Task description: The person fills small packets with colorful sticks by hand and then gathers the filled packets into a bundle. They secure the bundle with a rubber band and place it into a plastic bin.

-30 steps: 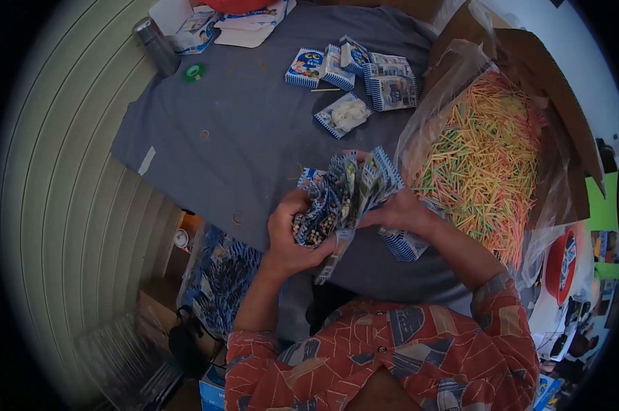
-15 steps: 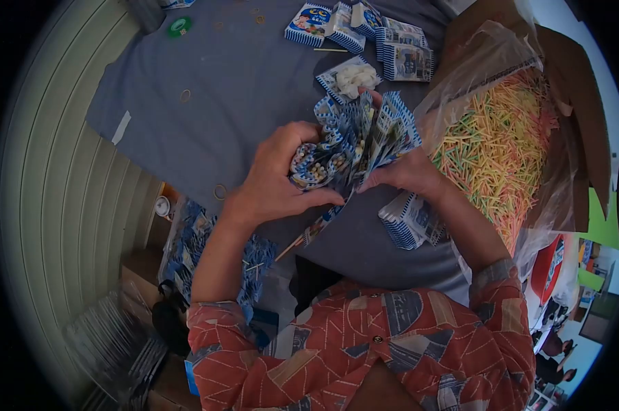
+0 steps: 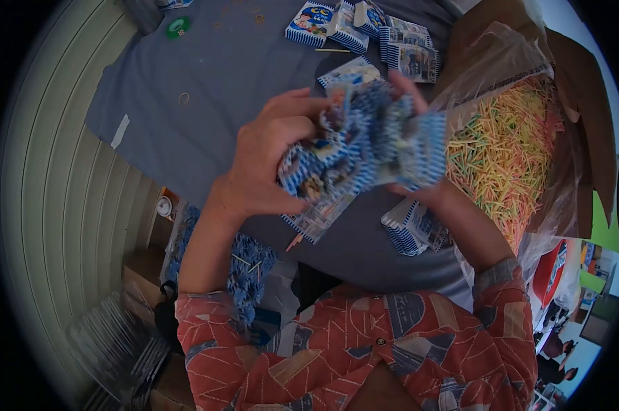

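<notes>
over the grey cloth table, we clamp the fanned bundle of blue-striped packets between left hand and right hand, long axis running left-right, both hands equally near.

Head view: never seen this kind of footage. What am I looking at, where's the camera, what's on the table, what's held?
No machine here: a person works with two bare hands. The one camera sits on their head and looks down, so the wide lens bends the edges. The left hand and right hand together grip a bunch of small blue-and-white striped packets; it is blurred, so I can't count them. Below is a table under a grey cloth. More packets lie at its far edge and by the right forearm. At right, a carton lined with clear plastic holds coloured sticks. A green disc lies far left.
</notes>
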Motion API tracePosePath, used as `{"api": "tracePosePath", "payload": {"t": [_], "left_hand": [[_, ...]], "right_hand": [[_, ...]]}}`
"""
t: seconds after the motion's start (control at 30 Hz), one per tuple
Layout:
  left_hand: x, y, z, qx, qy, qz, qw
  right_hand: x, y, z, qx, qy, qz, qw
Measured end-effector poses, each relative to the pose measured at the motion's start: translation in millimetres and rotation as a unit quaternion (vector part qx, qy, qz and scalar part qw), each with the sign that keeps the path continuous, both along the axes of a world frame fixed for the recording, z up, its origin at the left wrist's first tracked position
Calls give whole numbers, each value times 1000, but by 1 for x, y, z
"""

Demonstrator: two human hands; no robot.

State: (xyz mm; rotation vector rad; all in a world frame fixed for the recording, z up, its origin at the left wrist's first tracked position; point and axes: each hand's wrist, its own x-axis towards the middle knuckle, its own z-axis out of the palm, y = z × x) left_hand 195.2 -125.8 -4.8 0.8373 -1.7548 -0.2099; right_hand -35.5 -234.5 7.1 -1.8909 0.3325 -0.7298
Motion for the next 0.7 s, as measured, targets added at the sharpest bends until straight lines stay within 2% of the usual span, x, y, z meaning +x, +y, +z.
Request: {"api": "tracePosePath", "payload": {"t": [0.03, 0.07, 0.13, 0.2, 0.27, 0.3, 0.37, 0.5, 0.57, 0.6, 0.67, 0.7], "left_hand": [[6, -2, -15, 59, 10, 2, 998], [4, 8, -25, 124, 13, 2, 992], [9, 15, -24, 130, 33, -6, 991], [10, 25, -26, 139, 54, -13, 989], [8, 31, -35, 216, 144, 36, 965], [9, 34, -34, 214, 144, 35, 965], [13, 39, -30, 245, 66, 77, 964], [3, 34, -21, 230, 30, 114, 966], [-2, 30, -22, 243, 52, 111, 962], [-4, 28, -21, 246, 54, 113, 961], [-4, 23, -14, 263, 166, 89, 946], [-2, 23, -7, 260, 166, 91, 947]], "right_hand": [[13, 11, -3, 138, -5, 15, 990], [13, 6, -9, 125, -16, 11, 992], [9, 5, -24, 71, 76, 52, 993], [9, 3, -30, 43, 58, 58, 996], [10, 2, -24, 62, 88, 49, 993], [12, 1, -20, 61, 88, 48, 993], [17, 0, -12, 85, 109, 65, 988], [26, -6, 6, 74, 152, 80, 982], [30, -11, 3, -167, 184, 69, 966], [34, -15, 1, -165, 185, 72, 966], [44, -22, 0, -66, 188, 102, 975], [49, -19, 2, -70, 187, 105, 974]]}}
